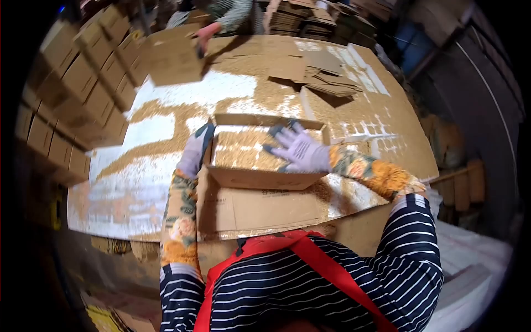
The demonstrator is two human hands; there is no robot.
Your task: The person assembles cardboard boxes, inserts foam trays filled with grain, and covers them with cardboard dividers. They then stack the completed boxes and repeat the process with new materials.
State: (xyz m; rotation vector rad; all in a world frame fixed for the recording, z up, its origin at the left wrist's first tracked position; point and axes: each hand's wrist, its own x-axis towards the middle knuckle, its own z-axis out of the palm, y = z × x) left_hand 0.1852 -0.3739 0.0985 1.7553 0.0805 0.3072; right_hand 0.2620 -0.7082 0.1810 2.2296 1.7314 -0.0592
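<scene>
An open cardboard box (265,178) stands at the near side of the table, holding pale blocks covered with tan granules (243,146). My left hand (196,150), in a white glove with dark fingertips, grips the box at its left end wall. Inside the box, towards its right end, my right hand (301,150) lies on the granules with its gloved fingers spread. A flat sheet of cardboard (260,210) with faint print lies between the box and my body.
Tan granules are scattered over the table (133,160). Stacked closed boxes (86,83) stand on the left. Flat cardboard pieces (332,86) lie at the back right. Across the table, another person's hand (207,34) touches an upright box (171,58).
</scene>
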